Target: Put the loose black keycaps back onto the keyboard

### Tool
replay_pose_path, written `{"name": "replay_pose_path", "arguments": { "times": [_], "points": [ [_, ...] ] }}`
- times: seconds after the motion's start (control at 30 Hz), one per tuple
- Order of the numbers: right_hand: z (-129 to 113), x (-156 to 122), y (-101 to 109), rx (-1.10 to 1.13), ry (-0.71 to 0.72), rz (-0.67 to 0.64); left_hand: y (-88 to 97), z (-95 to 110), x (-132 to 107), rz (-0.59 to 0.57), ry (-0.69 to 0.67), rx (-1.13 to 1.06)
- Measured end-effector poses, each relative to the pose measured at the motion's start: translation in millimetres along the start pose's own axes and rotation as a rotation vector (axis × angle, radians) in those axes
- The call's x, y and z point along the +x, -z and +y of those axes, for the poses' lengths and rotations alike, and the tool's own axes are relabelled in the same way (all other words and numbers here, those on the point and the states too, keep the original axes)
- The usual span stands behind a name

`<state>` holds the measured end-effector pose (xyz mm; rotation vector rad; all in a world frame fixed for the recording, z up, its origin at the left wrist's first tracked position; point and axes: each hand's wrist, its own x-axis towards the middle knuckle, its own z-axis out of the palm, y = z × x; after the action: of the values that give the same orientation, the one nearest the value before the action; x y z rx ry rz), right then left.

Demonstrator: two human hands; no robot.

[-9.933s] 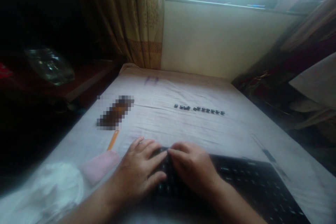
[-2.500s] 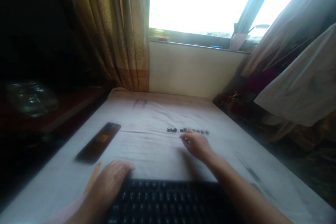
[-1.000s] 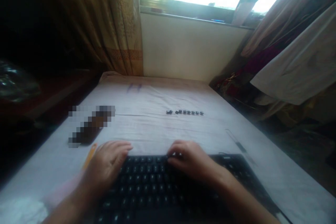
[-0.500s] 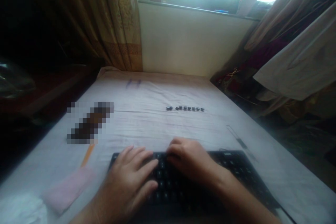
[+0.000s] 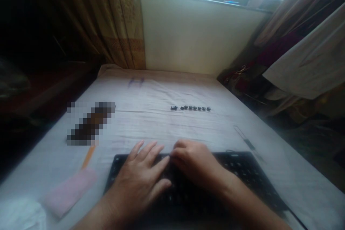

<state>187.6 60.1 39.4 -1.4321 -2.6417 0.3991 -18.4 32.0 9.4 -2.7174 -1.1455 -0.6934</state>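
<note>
A black keyboard (image 5: 242,176) lies in front of me on the white sheet. My left hand (image 5: 144,172) rests over its left part, fingers spread and open. My right hand (image 5: 192,161) is at the keyboard's back row, its fingers curled and pressed together; whatever they pinch is hidden. Beyond the hands, several small black pieces that look like keycaps (image 5: 196,108) stand in a row, with another small dark piece (image 5: 174,107) just left of them. To the right lies a thin wire loop tool with a dark handle (image 5: 249,144).
A pink cloth (image 5: 71,192) and an orange strip (image 5: 88,157) lie at left, below a blurred-out dark object (image 5: 93,124). White crumpled material (image 5: 23,214) sits at the lower left corner. Curtains (image 5: 121,18) and hanging cloth (image 5: 309,68) flank the window wall.
My left hand has shifted right and slightly forward, closer to my right hand. The right hand stays at the same keys. The view has tilted down slightly.
</note>
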Motion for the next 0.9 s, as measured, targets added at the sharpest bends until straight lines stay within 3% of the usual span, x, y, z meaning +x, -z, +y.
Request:
{"name": "replay_pose_path", "arguments": {
  "times": [0.23, 0.4, 0.67, 0.8, 0.9],
  "points": [
    [-2, 1, -2, -0.074, 0.029, 0.016, -2.2, 2, 2, -0.044, 0.009, -0.026],
    [13, -1, 1, 0.147, 0.012, 0.041, -1.2, -3, -2, -0.045, 0.046, -0.088],
    [51, -3, 16, 0.274, -0.130, 0.157, 7.0, -52, -6, -0.009, 0.241, -0.144],
    [63, 8, 21, 0.190, -0.158, 0.170, 4.9, -72, -9, -0.139, 0.373, -0.247],
    [72, 28, 25, 0.045, -0.212, 0.159, 1.5, -80, -11, -0.108, 0.440, -0.305]
  ]
}}
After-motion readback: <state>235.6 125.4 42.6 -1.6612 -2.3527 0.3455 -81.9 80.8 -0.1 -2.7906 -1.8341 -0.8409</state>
